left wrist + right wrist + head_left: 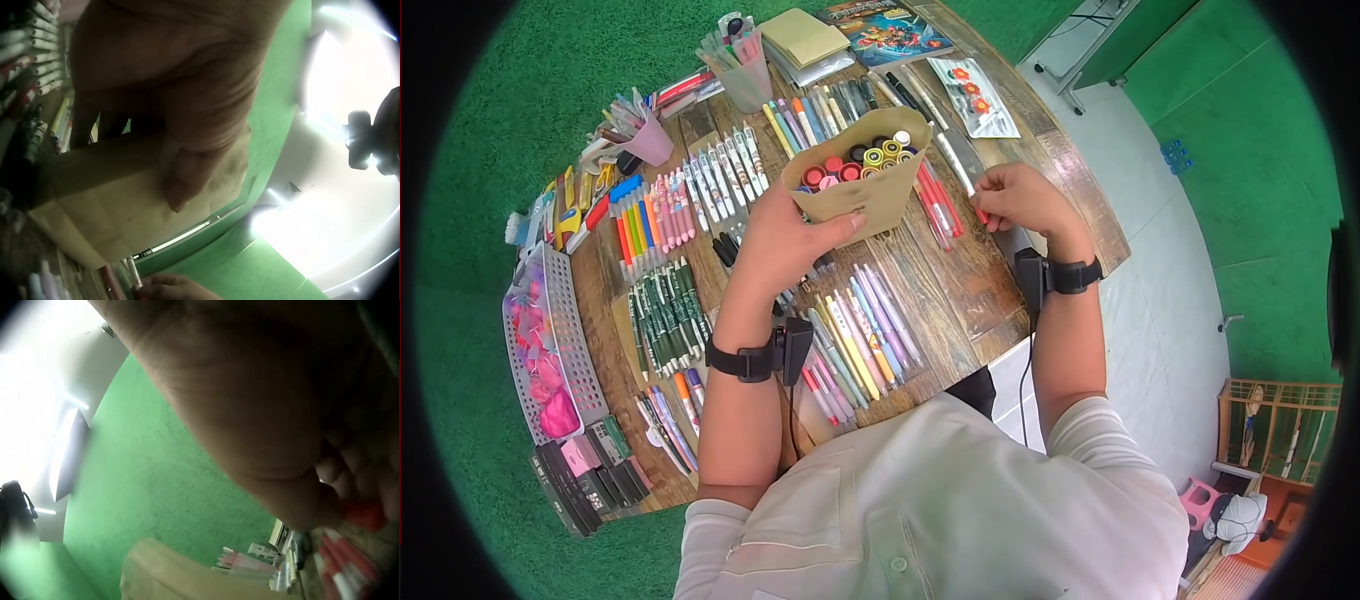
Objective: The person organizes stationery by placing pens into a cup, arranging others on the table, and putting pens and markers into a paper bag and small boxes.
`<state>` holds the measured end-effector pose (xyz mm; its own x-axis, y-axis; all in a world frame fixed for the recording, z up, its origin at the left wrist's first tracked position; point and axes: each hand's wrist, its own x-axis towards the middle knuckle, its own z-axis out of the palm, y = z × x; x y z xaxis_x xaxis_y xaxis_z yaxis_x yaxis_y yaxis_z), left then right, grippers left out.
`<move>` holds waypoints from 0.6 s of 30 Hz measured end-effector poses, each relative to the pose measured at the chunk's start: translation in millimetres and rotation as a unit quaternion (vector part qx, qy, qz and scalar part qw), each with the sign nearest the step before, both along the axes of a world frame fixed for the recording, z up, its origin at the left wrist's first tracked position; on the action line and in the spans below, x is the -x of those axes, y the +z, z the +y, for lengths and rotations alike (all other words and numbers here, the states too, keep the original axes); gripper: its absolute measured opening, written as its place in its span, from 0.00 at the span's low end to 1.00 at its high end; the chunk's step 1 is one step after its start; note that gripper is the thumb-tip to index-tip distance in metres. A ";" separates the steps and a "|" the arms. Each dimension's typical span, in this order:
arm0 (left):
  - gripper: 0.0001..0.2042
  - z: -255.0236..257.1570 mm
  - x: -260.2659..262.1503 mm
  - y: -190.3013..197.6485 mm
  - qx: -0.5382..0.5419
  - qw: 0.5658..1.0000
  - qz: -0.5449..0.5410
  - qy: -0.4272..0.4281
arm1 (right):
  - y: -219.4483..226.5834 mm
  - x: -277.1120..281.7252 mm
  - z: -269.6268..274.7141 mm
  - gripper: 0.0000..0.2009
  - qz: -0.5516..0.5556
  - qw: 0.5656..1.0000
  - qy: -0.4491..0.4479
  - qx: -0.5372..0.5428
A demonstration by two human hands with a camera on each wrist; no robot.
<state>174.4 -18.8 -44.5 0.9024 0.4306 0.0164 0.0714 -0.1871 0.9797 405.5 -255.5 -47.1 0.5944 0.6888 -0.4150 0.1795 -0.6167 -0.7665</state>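
Observation:
My left hand [785, 240] grips a brown paper bag [870, 205], with the thumb across its near side. Inside the open bag stand several round-ended items [832, 164] in red, yellow, black and white; their lower parts are hidden. To the right of the bag, my right hand [1025, 200] pinches the red end of a slim white pen [953, 160]. That red end [365, 514] shows under the fingers in the right wrist view. Several red pens [938, 205] lie between the bag and my right hand. The left wrist view shows the bag [125, 206] under my thumb.
Rows of pens [865, 330] and dark green pens [668, 315] cover the wooden table [990, 290]. Pen cups [747, 75], a comic-style book [890, 35] and a flower-patterned pouch [973, 97] stand or lie toward the back. A white basket [570, 330] is at the left edge.

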 end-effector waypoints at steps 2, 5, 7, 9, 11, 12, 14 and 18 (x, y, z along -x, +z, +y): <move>0.32 -0.1 0.1 -0.4 0.002 1.000 -0.005 -0.002 | -5.0 2.7 1.3 0.09 -0.023 1.000 0.010 0.019; 0.32 -1.1 0.8 0.1 0.007 1.000 -0.006 -0.002 | -8.3 4.6 4.3 0.10 -0.045 0.998 0.005 0.033; 0.32 -0.8 0.2 -0.2 0.008 1.000 -0.003 -0.002 | -8.3 7.7 6.0 0.10 -0.049 0.999 -0.001 0.024; 0.33 1.5 0.2 -2.3 -0.004 1.000 0.011 -0.011 | -8.4 8.5 6.9 0.11 -0.053 0.998 -0.007 0.015; 0.33 2.3 0.4 -1.8 -0.008 1.000 0.020 -0.010 | -10.3 8.5 7.3 0.12 -0.071 0.997 0.001 0.013; 0.33 2.5 0.6 -1.7 -0.012 0.999 0.028 -0.009 | -10.0 8.8 7.9 0.12 -0.071 0.997 0.002 0.013; 0.33 3.3 0.6 -3.2 -0.015 0.999 0.028 -0.012 | -8.1 9.1 9.4 0.12 -0.079 0.996 0.011 0.035; 0.34 4.5 0.9 -5.4 -0.028 0.999 0.014 -0.014 | -4.8 10.4 11.9 0.12 -0.077 0.997 -0.001 0.029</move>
